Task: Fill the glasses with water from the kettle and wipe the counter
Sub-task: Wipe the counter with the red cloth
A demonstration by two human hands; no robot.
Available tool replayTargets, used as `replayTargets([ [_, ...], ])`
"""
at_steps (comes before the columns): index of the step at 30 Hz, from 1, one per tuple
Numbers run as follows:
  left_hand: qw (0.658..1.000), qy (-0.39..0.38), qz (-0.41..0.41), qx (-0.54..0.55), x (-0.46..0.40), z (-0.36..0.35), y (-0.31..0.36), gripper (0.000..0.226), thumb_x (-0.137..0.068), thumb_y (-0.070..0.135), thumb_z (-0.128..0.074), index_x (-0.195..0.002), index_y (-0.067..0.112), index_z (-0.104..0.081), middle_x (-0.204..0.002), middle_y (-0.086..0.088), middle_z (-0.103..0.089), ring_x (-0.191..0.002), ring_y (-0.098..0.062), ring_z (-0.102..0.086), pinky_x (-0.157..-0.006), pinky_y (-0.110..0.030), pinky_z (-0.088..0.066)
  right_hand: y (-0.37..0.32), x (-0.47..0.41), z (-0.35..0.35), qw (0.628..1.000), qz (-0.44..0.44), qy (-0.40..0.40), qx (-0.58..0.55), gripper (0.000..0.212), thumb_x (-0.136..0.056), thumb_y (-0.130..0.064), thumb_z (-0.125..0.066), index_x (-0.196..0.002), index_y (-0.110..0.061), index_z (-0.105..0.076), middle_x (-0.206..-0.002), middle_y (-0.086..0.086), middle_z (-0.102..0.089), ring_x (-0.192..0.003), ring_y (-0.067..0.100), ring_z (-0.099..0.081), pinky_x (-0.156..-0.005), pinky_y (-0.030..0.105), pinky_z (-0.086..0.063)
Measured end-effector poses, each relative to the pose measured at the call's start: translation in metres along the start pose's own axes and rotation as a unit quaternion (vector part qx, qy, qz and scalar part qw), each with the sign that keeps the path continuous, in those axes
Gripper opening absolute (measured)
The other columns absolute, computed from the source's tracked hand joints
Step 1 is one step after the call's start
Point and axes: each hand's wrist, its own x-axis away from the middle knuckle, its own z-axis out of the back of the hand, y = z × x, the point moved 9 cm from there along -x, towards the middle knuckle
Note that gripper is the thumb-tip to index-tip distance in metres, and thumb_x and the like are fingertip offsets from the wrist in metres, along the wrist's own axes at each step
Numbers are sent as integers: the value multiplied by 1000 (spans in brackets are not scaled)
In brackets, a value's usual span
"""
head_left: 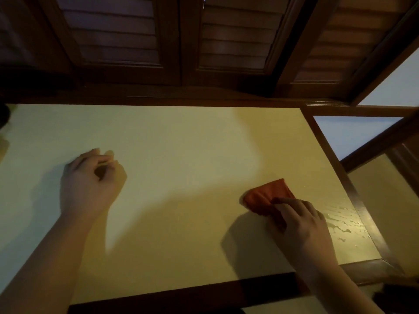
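Note:
A pale yellow counter (pixel 176 155) fills the middle of the head view. My right hand (pixel 303 225) presses an orange-red cloth (pixel 265 196) flat on the counter near its right end, fingers on the cloth's near edge. A patch of wet streaks (pixel 342 220) glistens just right of that hand. My left hand (pixel 90 184) rests on the counter at the left, fingers curled loosely inward, with nothing visible in it. No kettle or glasses are in view.
Dark wooden louvred shutters (pixel 204 41) rise behind the counter. A dark wooden frame (pixel 335 159) borders its right and front edges, with pale panels beyond. A dark object (pixel 3 114) pokes in at the far left edge.

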Motion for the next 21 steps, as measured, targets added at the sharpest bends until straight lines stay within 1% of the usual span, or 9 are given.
replayTargets([
  [4,1000,2,-8,-5,-3,0,-2,28,-98,37,-64,-121,24,-76,-147,2,-64,-138,-27,-56,-119,-49,-43,-25,-5,9,998,30,1,-47,6,-95,-27,-74,-99,-24,-69,-94,-9,-69,-79,15,-66,-65,35,-60],
  [6,1000,4,-9,-7,-2,1,-2,27,-99,36,-64,-120,23,-76,-147,0,-65,-137,-28,-56,-118,-50,-43,-30,-5,19,991,3,-9,-135,4,-96,-33,-71,-98,-30,-70,-89,-15,-68,-71,8,-65,-59,28,-60],
  [7,1000,6,-15,-7,-1,2,-1,27,-99,35,-64,-120,23,-76,-146,-1,-65,-137,-29,-57,-118,-50,-44,-26,-4,26,976,-40,-26,-213,4,-95,-34,-69,-97,-32,-70,-87,-14,-70,-72,9,-69,-60,28,-62],
  [9,1000,11,-24,-4,-1,1,0,28,-100,35,-63,-121,21,-76,-146,-3,-65,-137,-31,-57,-117,-51,-44,-13,2,35,910,-145,-59,-383,5,-96,-28,-70,-98,-26,-74,-82,-3,-78,-74,9,-75,-61,24,-63],
  [11,1000,12,-17,-5,-2,0,-3,26,-101,36,-63,-121,23,-75,-146,-1,-65,-137,-30,-56,-118,-50,-43,9,10,35,860,-221,-70,-455,9,-101,-21,-68,-102,-18,-76,-82,-1,-80,-70,7,-75,-56,17,-57],
  [14,1000,12,-11,-3,-3,-1,-6,27,-100,40,-63,-120,25,-74,-144,3,-66,-138,-26,-55,-118,-50,-43,53,21,24,886,-288,-53,-360,23,-102,-31,-68,-119,-18,-74,-88,-2,-80,-79,13,-76,-64,28,-60],
  [17,1000,13,-15,-8,-4,0,-3,26,-100,38,-63,-119,24,-74,-144,1,-66,-137,-29,-56,-118,-51,-43,84,31,13,934,-323,-79,-132,64,-95,-55,-64,-152,-30,-53,-140,11,-62,-125,33,-61,-98,59,-59],
  [19,1000,14,-13,-13,-2,0,-1,25,-100,37,-62,-117,23,-75,-144,0,-66,-136,-29,-57,-117,-50,-44,76,28,17,954,-289,-56,-63,71,-98,-55,-60,-162,-34,-38,-161,14,-41,-145,40,-41,-113,65,-47],
  [21,1000,13,-6,-9,-4,-1,-2,26,-99,41,-62,-116,24,-73,-143,5,-67,-135,-26,-58,-116,-50,-46,47,16,17,980,-190,-33,-50,70,-102,-54,-54,-166,-41,-29,-174,6,-24,-158,41,-25,-121,67,-35],
])
